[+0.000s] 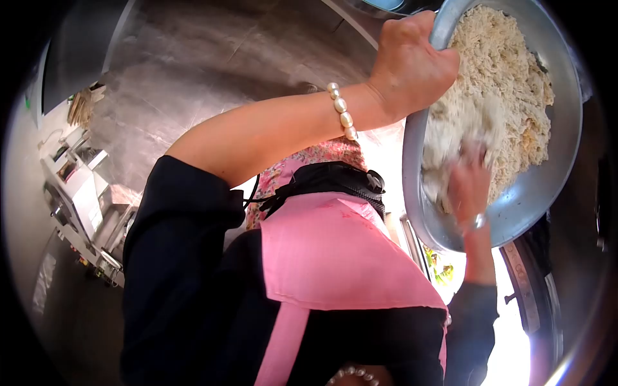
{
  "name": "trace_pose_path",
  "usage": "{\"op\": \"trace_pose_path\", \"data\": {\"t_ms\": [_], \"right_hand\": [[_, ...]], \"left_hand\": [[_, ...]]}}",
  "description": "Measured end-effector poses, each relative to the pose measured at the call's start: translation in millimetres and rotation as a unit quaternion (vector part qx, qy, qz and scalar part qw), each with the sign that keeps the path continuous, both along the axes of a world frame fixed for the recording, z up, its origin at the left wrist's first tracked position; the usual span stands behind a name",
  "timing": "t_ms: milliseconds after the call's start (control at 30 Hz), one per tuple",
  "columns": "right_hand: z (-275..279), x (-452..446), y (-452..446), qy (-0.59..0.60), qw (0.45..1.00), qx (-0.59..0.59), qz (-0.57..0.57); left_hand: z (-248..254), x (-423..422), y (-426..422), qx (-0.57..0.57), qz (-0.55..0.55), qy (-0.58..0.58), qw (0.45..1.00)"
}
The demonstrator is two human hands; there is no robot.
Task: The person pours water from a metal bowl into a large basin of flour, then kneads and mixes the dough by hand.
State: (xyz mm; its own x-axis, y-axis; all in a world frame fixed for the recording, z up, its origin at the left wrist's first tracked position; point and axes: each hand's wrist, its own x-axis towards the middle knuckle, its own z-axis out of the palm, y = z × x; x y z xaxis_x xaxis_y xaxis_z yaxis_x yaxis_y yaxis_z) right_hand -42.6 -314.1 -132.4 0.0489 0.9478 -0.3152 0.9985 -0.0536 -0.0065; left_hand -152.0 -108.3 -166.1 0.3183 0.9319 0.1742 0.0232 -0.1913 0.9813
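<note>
The left hand [417,67] clasps the left rim of a metal basin [524,199]; inside, the right hand [470,183] touches pale rice-like food [508,77], its blurred grip impossible to tell.

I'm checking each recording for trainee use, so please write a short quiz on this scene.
1. What does the left hand grip?
2. True or false: the left wrist wears a bead bracelet.
3. Where is the right hand? A) on the apron; B) at the pale, crumbly food; C) on the floor.

Key: 1. The edge of the metal basin. 2. True. 3. B.
</note>
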Motion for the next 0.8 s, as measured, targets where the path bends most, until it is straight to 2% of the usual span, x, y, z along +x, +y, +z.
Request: {"op": "trace_pose_path", "data": {"t_ms": [33,67,100,133,167,200,233,300,333,400,533,600,633,667,700,733,767,800], "right_hand": [[-25,18,26,-0.089,0.996,0.024,0.006],[-37,43,56,-0.091,0.995,0.035,-0.021],[-42,76,77,-0.039,0.993,0.064,-0.096],[-48,110,98,0.014,0.981,0.102,-0.166],[-56,157,101,-0.077,0.980,0.154,-0.098],[-24,162,105,-0.002,0.978,0.125,-0.167],[-22,186,91,0.059,0.961,0.136,-0.234],[-30,262,33,0.141,0.940,0.169,-0.260],[-37,285,14,0.162,0.942,0.196,-0.220],[-65,280,33,0.125,0.948,0.175,-0.233],[-95,251,72,0.017,0.951,0.115,-0.286],[-86,209,66,-0.021,0.963,0.135,-0.233],[-79,176,50,-0.015,0.968,0.174,-0.182],[-67,144,27,-0.010,0.969,0.198,-0.145],[-62,120,-1,-0.029,0.979,0.174,-0.101],[-4,54,-5,0.050,0.978,0.144,-0.145],[17,18,-15,0.048,0.977,0.041,-0.204],[26,-10,-34,0.030,0.983,0.068,-0.170]], "left_hand": [[7,-3,1,-0.051,-0.029,-0.007,0.998],[22,-8,4,-0.102,-0.056,-0.015,0.993],[32,-13,6,-0.152,-0.082,-0.023,0.985],[33,-17,7,-0.150,-0.090,-0.011,0.985],[33,-20,9,-0.150,-0.100,-0.001,0.984],[34,-18,9,-0.146,-0.107,0.005,0.983],[29,-14,12,-0.125,-0.093,0.003,0.988],[17,-9,8,-0.092,-0.063,0.006,0.994],[12,-5,3,-0.075,-0.048,0.004,0.996],[2,2,-2,-0.031,-0.023,0.005,0.999],[20,-10,3,-0.094,-0.079,-0.006,0.992],[34,-15,4,-0.115,-0.093,-0.030,0.989],[37,-18,0,-0.116,-0.098,-0.026,0.988],[17,-20,3,-0.112,-0.120,-0.027,0.986],[-3,-22,5,-0.109,-0.142,-0.029,0.983],[14,-28,2,-0.122,-0.136,-0.005,0.983],[21,-33,-1,-0.121,-0.133,0.001,0.984],[25,-37,-1,-0.118,-0.124,0.011,0.985]]}}
